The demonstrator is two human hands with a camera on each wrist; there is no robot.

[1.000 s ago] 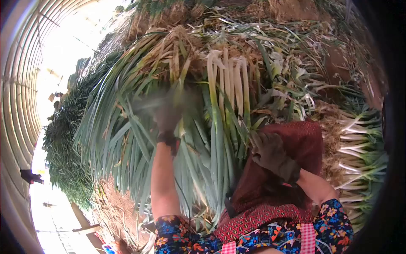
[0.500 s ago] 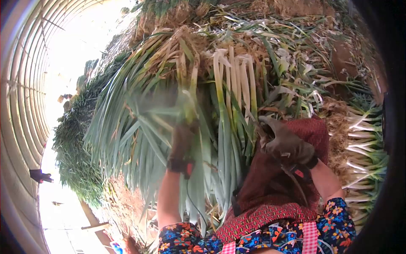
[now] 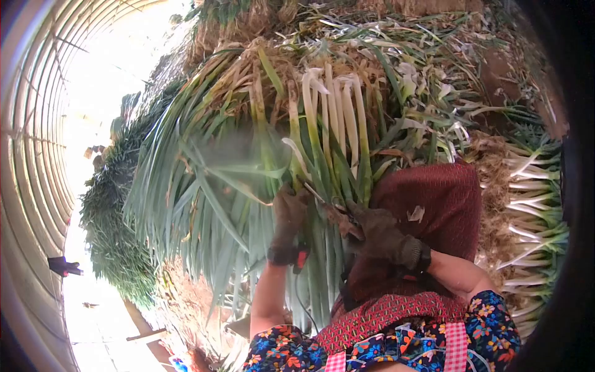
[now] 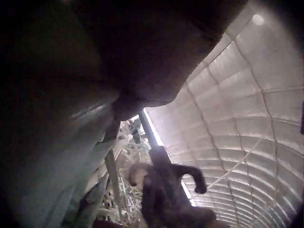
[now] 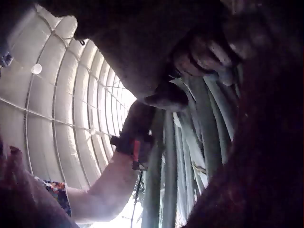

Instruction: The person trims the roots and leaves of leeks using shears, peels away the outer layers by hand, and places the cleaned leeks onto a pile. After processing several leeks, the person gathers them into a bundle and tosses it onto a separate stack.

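In the head view both hands wear dark gloves and meet over a pile of long green onions [image 3: 322, 242], whose rooty white ends lie away from the body. The left hand [image 3: 290, 217] grips a green onion stalk [image 3: 300, 162] among the leaves, its pale upper end bent over. Close on its right, the right hand [image 3: 381, 235] holds a slim, straight, blade-like tool [image 3: 315, 191], angled toward the left hand's fingertips. A shrivelled brown strip [image 3: 341, 220] hangs by the right fingers. Darkness hides most of the left hand's grip in its wrist view; the tool [image 4: 151, 130] shows there too.
A dark red cloth [image 3: 434, 204] covers the lap, with a pale scrap [image 3: 416, 214] on it. At the right lies a row of cleaned onions [image 3: 527, 214] with white ends. Peeled leaves [image 3: 427, 118] litter the ground ahead. A ribbed tunnel wall [image 3: 31, 155] curves along the left.
The left hand has moved right and the right hand has moved left, so the two now nearly meet over the onions. The right hand was over the red cloth before.
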